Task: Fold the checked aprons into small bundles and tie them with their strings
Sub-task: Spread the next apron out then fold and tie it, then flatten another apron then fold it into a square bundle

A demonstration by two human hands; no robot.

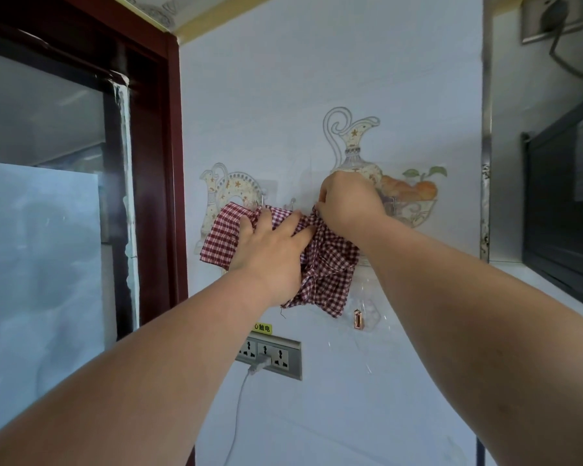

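The red checked apron [327,264] hangs bunched on the wall, in the middle of the frame. The left hand [270,250] presses it with spread fingers; the right hand [347,203] pinches its top edge. Better to lift it straight up off the hooks [262,200], I think. Below, a clear holder [371,307] keeps something copper-coloured [358,319].
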